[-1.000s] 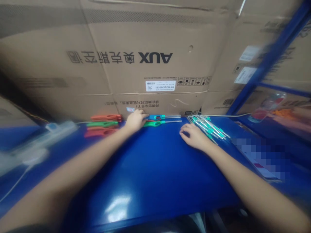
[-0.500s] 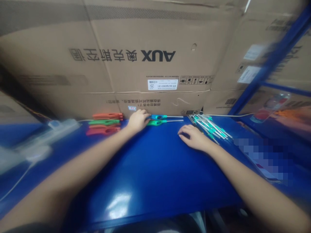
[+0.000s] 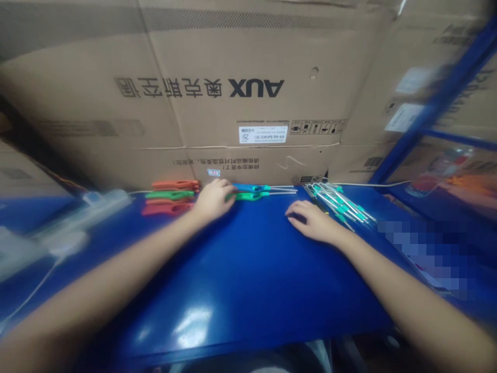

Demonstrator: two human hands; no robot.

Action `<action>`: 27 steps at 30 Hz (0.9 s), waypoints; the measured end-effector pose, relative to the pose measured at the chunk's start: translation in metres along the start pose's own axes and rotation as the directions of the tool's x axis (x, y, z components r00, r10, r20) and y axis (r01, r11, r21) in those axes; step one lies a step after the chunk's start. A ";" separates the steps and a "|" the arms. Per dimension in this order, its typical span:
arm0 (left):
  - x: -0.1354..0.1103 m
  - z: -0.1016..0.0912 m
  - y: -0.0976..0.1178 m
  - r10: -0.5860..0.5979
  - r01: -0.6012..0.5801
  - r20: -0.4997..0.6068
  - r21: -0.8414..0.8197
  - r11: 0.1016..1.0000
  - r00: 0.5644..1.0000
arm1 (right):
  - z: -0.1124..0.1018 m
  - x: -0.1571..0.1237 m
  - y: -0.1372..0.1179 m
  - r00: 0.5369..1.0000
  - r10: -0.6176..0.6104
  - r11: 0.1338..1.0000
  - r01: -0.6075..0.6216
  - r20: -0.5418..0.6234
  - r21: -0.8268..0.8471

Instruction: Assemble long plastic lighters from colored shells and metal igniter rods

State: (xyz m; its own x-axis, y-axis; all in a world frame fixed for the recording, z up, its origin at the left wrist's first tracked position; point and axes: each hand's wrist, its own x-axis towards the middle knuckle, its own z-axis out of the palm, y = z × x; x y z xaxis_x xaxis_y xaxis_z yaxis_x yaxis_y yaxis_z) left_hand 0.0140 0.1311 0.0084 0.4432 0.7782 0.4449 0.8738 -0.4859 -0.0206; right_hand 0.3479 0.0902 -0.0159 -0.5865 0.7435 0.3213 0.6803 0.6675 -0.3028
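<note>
My left hand (image 3: 214, 199) is at the back of the blue table, fingers bent and palm down, just left of two long-necked lighters. One has a blue handle (image 3: 252, 188) and the other a green handle (image 3: 249, 196); their metal stems point right. The hand hides the left handle ends, and I see nothing held in it. To its left lies a stack of orange, green and red lighter handles (image 3: 171, 196). My right hand (image 3: 310, 220) rests with thumb and forefinger apart, holding nothing. Beside it lies a pile of metal lighter stems with teal ends (image 3: 341, 202).
A large cardboard sheet (image 3: 217, 41) with printing stands behind the blue table (image 3: 248, 280). A white power strip (image 3: 104, 204) with a white plug and cord lies at the left. A clear bottle (image 3: 442, 171) and a blue frame bar (image 3: 430, 98) are at the right.
My left hand has shifted a little left along the lighter handles, while the two lighters stay in place. My right hand has barely moved. The whole view has shifted slightly.
</note>
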 end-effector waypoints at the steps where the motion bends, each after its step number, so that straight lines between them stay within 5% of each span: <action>1: -0.004 -0.004 -0.002 -0.003 0.003 0.007 0.000 1.000 1.000 | 0.000 0.000 0.000 1.000 0.001 1.000 -0.001 0.008 -0.001; 8: -0.044 -0.027 -0.028 -0.055 0.054 0.064 0.009 0.998 0.996 | 0.002 -0.003 -0.002 0.999 0.005 1.000 -0.004 0.051 -0.028; 15: -0.077 -0.042 -0.072 -0.240 0.236 0.030 0.093 0.967 0.970 | 0.003 -0.002 -0.003 0.997 0.015 0.999 -0.013 0.070 -0.030; 27: -0.085 -0.034 -0.093 -0.376 0.381 -0.063 0.193 0.904 0.924 | -0.001 -0.001 -0.005 0.997 0.014 0.999 -0.017 0.070 0.038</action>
State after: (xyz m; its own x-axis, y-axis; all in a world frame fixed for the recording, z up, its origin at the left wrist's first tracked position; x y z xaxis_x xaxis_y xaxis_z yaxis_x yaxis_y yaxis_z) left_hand -0.1121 0.0963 0.0031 0.0686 0.8770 0.4756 0.9976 -0.0659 -0.0223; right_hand 0.3453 0.0863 -0.0138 -0.6061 0.7540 0.2534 0.6728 0.6559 -0.3422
